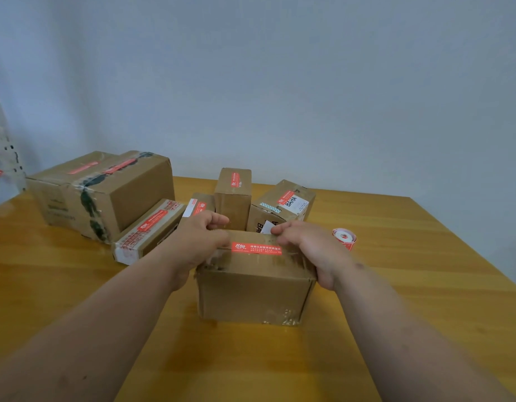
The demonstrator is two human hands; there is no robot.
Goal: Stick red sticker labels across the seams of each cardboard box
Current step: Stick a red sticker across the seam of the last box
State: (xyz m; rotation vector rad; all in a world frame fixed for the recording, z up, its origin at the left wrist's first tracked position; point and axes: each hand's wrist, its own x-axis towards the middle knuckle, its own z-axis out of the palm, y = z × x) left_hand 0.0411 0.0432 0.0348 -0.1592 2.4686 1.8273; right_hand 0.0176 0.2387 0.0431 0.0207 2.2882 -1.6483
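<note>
- The box (pixel 255 288) being worked on sits on the wooden table (pixel 410 285), nearest the person, with a red sticker (pixel 256 248) already lying along its top seam.
- The left hand (pixel 200 242) grips the box's top left edge, fingers curled over the far side; the right hand (pixel 310 250) grips the top right edge the same way.
- The cardboard looks stiff but worn, with crinkled clear tape on top and at the lower front corner. It probably weighs little, and holding both upper edges should move it safely.
- The sticker is thin and likely clings on first touch, so it suits pressing flat from the middle outward.
- The sticker roll (pixel 345 237) lies on its side just right of the right hand.
- Five other boxes behind already show red stickers.
- Both hands hide the sticker's ends; the box's back and underside are unseen, and the sticker's print is too small to read.
</note>
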